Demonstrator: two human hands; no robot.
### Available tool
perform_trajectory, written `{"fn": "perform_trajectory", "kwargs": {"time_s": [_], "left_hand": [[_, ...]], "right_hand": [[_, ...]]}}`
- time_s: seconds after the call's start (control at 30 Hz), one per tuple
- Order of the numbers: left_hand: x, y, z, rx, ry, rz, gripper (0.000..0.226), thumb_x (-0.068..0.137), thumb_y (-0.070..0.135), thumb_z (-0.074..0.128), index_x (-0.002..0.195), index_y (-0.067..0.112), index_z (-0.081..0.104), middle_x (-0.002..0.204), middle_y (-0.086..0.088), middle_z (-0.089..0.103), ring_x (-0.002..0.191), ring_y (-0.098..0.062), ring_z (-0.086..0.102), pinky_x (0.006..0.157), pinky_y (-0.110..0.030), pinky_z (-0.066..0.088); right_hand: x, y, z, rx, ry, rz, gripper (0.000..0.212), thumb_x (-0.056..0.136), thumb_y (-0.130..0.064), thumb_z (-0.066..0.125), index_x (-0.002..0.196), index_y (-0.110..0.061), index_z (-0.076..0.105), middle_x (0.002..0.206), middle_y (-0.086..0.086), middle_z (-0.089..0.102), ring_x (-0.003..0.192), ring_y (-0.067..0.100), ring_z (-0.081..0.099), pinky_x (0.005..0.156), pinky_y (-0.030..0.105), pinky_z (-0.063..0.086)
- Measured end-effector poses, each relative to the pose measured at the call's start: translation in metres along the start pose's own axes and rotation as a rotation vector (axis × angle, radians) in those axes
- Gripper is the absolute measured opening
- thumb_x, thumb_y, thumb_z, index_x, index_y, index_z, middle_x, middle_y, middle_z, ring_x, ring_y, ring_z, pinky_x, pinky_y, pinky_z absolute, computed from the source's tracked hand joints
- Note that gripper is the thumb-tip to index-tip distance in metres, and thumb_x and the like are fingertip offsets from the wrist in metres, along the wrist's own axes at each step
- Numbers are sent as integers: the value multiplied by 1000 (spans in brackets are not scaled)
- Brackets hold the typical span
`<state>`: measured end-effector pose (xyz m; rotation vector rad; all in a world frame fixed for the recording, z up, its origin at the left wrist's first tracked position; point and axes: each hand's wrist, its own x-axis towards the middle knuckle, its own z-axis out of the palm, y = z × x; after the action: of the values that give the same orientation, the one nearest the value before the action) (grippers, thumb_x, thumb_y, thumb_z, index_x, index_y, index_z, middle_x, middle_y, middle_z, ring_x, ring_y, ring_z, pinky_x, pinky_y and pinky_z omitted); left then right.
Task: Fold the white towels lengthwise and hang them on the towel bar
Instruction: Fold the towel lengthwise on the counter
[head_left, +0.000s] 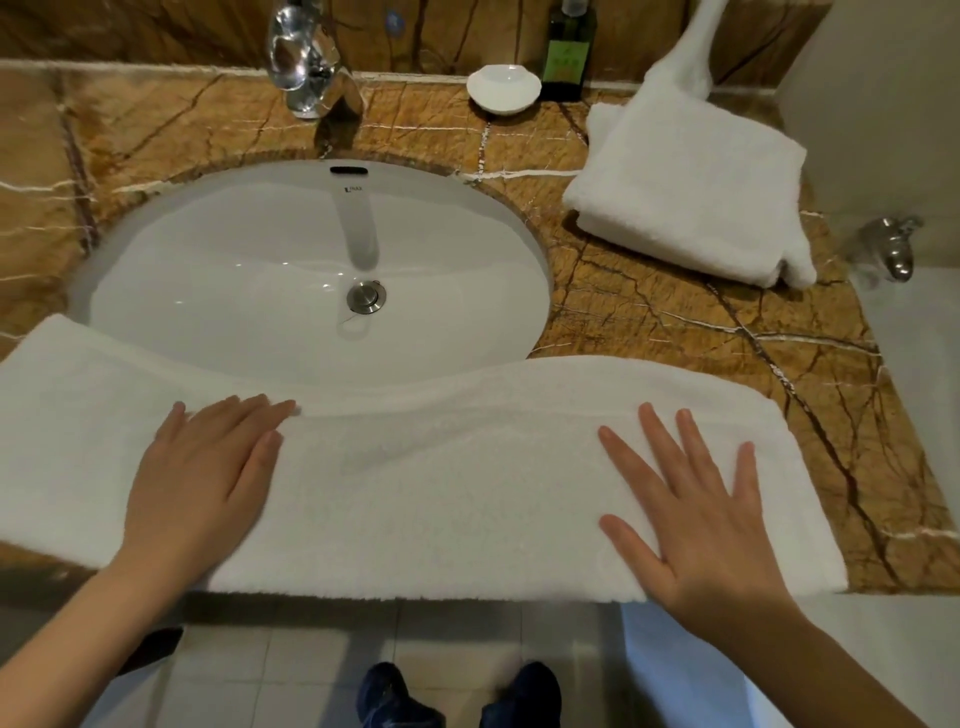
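Dark blue shoes (395, 696) stand on a pale tiled floor (311, 660) at the foot of a brown veined marble tabletop (675, 322). Along its front edge lies a white towel (441, 483), folded into a long band that runs from the left border of the view almost to the tabletop's right corner. Its far edge sags slightly over the near rim of the oval white sink (234, 260).

Both hands rest flat on the band with palms down, gripping nothing. The left hand (202, 467) lies on the towel's left part, fingers straight and close together, tips reaching the far fold. The right hand (696, 525) presses the right part, fingers straight and spread wide, well apart from the left hand.

Beyond the sink's metal drain (366, 297), a second white towel (685, 197) sits folded into a thick square on the tabletop's far right. At the back wall stand a chrome faucet (306, 62), a small white dish (503, 88) and, just beside it, a dark green bottle (569, 52).
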<state>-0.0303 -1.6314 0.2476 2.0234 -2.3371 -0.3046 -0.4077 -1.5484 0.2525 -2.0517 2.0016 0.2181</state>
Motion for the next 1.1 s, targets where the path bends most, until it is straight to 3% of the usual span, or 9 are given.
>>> {"fn": "perform_trajectory", "kwargs": {"time_s": [0.1, 0.17, 0.27, 0.37, 0.63, 0.9, 0.97, 1.03, 1.1], "left_hand": [[-3, 9, -4, 15, 21, -24, 60, 95, 46, 15, 140, 20, 45, 147, -6, 40, 140, -26, 29, 114, -51, 10], [-3, 32, -5, -23, 26, 80, 56, 94, 43, 22, 141, 20, 43, 151, -3, 34, 143, -22, 23, 114, -50, 10], [-3, 65, 7, -1, -51, 280, 56, 94, 46, 23, 146, 28, 33, 154, 1, 27, 144, -20, 19, 114, -49, 13], [-6, 68, 17, 35, -107, 168, 60, 93, 54, 16, 148, 33, 24, 154, 2, 27, 144, -18, 18, 116, -45, 11], [-20, 56, 14, 35, -112, 6, 61, 92, 54, 18, 145, 29, 35, 149, -4, 39, 138, -27, 34, 113, -47, 17], [-21, 57, 0, -31, -113, -16, 67, 89, 56, 18, 140, 20, 44, 144, -10, 45, 137, -31, 34, 112, -55, 17], [-10, 72, -7, -119, -85, 54, 65, 87, 53, 27, 134, 15, 52, 137, -8, 52, 130, -30, 42, 108, -56, 26], [4, 95, -9, -218, -67, 204, 57, 87, 50, 34, 129, 18, 55, 129, 0, 58, 120, -24, 51, 102, -50, 37], [21, 119, -10, -285, -93, 327, 50, 86, 50, 39, 125, 25, 58, 120, 9, 61, 108, -16, 57, 93, -38, 43]], "right_hand": [[5, -20, -6, 40, 40, 24, 70, 84, -72, -5, 148, -45, -10, 160, -5, -15, 145, 19, -22, 113, 58, -14], [11, -44, -10, 89, 67, -46, 68, 89, -68, 6, 151, -40, 3, 161, -4, -3, 148, 19, -9, 114, 55, -10], [24, -67, 2, 78, 92, -166, 67, 90, -66, 14, 149, -44, -9, 159, -8, -16, 146, 16, -18, 113, 53, -14], [26, -63, 16, 62, 102, -113, 67, 89, -68, 15, 147, -46, -11, 158, -9, -19, 145, 16, -22, 113, 53, -14], [22, -62, 19, 63, 129, -127, 68, 91, -67, 25, 151, -38, 14, 161, 1, 9, 148, 26, 6, 112, 59, 9], [25, -62, 0, 283, 77, -226, 59, 95, -60, 10, 150, -40, 14, 161, -4, 4, 148, 17, -8, 116, 52, -9], [30, -39, -15, 378, 101, -230, 51, 97, -48, 19, 145, -36, 30, 156, -6, 27, 146, 15, 14, 118, 41, -1], [36, -10, -29, 407, 190, -171, 41, 95, -34, 39, 135, -29, 48, 136, -6, 51, 129, 16, 40, 110, 33, 22], [45, 13, -41, 324, 179, -116, 35, 91, -30, 49, 126, -28, 53, 122, -8, 53, 117, 14, 43, 99, 33, 30]]}}
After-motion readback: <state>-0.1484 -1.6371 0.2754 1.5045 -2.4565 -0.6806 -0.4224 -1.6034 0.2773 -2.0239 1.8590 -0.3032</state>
